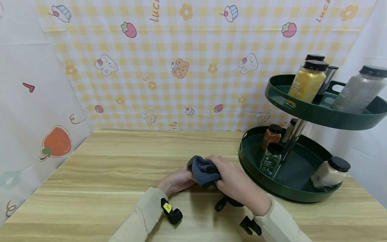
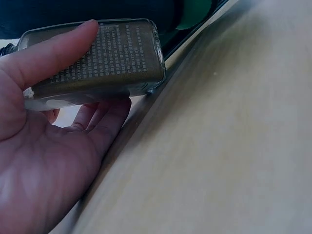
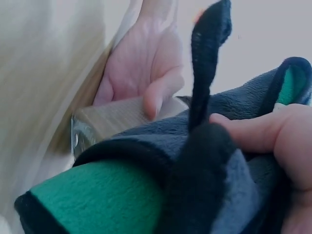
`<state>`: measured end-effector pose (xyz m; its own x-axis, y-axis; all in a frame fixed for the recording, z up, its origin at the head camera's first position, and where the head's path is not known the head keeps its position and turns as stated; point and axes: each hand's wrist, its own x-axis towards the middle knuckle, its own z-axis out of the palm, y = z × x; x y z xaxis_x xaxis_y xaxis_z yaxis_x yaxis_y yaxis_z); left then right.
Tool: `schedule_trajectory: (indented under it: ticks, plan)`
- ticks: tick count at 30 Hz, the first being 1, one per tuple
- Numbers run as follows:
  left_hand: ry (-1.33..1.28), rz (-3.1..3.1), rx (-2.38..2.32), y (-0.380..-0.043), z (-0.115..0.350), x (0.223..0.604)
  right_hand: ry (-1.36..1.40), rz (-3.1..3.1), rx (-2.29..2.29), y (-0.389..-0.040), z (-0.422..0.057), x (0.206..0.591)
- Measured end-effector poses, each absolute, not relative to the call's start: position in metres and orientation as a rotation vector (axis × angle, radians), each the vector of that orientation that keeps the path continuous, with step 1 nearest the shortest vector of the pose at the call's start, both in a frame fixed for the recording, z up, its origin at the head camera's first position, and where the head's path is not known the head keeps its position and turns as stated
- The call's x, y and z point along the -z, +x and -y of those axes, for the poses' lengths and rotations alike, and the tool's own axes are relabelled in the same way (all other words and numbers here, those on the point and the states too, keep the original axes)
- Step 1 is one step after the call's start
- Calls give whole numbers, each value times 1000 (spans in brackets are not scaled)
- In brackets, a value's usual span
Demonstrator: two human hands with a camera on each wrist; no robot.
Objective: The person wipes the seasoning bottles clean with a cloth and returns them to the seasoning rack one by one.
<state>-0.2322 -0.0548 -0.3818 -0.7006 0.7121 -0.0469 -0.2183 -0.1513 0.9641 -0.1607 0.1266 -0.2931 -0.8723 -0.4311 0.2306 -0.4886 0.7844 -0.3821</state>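
My left hand (image 1: 178, 179) grips a squarish clear jar (image 2: 112, 53) filled with brown powder, its thumb laid across the printed side. The jar is tipped onto its side low over the table, and the cap end is mostly hidden. In my right hand (image 1: 232, 174) is a bunched cloth (image 1: 202, 170), dark grey on one face and green (image 3: 107, 195) on the other, with black edging. The cloth covers part of the jar in the head view. A black loop (image 3: 207, 58) of the cloth sticks up in the right wrist view.
A dark green two-tier round rack (image 1: 326, 116) stands at the right. Its upper tray carries a yellow jar (image 1: 306, 82) and a grey jar (image 1: 358, 90), among others. Several smaller jars sit below, including a pale one (image 1: 328, 174). Patterned fabric (image 1: 196, 43) hangs behind the wooden table (image 1: 121, 151).
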Motion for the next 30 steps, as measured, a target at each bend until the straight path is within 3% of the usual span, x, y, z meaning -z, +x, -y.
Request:
schedule_trajectory:
  ticks: [14,30]
  plan:
    - [595,-1448,-1902,-231,52,378,498,3007,-361,-164,-140,293]
    - [572,-1501,-1919,-232,57,383,683,2840,-619,-154,-121,292]
